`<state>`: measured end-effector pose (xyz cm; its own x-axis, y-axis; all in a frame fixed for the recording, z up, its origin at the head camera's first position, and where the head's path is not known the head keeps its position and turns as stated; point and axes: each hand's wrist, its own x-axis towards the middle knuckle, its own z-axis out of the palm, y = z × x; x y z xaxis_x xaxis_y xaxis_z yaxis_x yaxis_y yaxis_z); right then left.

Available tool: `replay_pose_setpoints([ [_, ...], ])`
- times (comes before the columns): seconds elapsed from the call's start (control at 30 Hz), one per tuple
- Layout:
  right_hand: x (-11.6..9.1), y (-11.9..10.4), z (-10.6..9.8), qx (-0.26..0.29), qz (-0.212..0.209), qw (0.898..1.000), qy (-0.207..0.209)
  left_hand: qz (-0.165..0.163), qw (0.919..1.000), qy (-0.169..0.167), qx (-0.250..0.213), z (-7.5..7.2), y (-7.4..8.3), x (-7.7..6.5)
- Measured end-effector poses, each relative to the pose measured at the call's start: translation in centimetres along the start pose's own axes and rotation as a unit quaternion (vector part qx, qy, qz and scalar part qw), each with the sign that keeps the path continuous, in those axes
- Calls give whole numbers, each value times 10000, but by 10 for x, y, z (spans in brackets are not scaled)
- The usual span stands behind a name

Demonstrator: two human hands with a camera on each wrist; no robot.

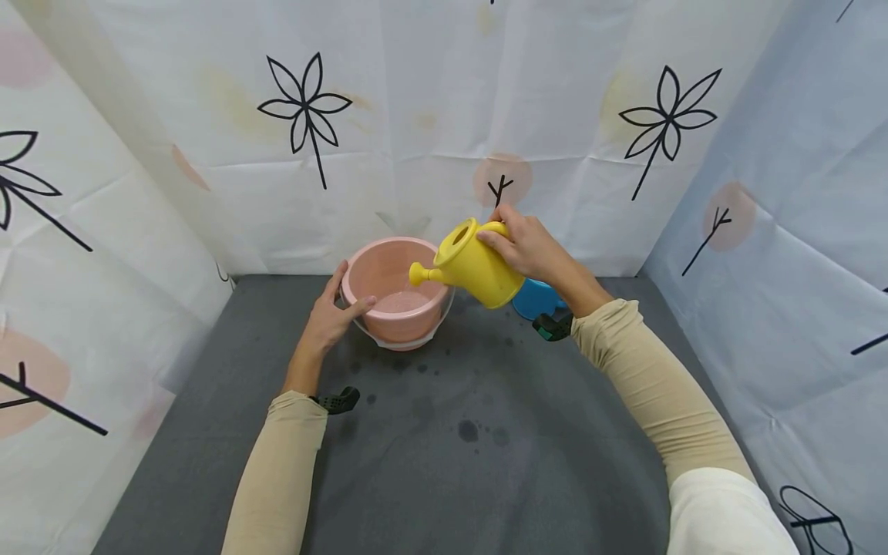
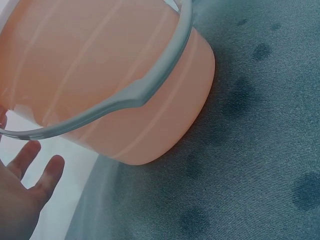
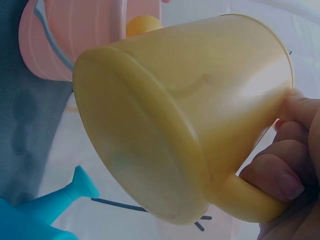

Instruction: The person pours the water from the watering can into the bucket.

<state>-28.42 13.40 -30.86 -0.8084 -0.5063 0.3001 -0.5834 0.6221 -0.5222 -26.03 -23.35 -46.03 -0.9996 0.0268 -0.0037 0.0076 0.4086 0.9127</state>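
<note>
In the head view, a pink bucket (image 1: 397, 327) with a pale bail handle (image 2: 145, 90) stands at the back of the table. My left hand (image 1: 326, 317) is at its left side, thumb by the front rim; in the left wrist view the visible fingers are spread and fairly straight. My right hand (image 1: 530, 245) grips the handle of a yellow watering can (image 1: 482, 270). The can is tilted towards the bucket, its spout (image 1: 425, 274) over the bucket's opening. In the right wrist view the can's base (image 3: 135, 145) faces the camera, and fingers curl round the handle.
A blue watering can (image 3: 35, 215) stands behind my right forearm, partly hidden in the head view. Dark wet spots (image 1: 468, 430) mark the grey table cloth (image 1: 444, 493). White patterned curtains (image 1: 423, 92) enclose the back and both sides.
</note>
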Motion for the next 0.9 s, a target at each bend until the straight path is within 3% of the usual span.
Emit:
replay_pose_setpoints([
  [0.9,3,-3,-2,29,2,9999,-137,-38,9999,65,85,1,-1,-3],
])
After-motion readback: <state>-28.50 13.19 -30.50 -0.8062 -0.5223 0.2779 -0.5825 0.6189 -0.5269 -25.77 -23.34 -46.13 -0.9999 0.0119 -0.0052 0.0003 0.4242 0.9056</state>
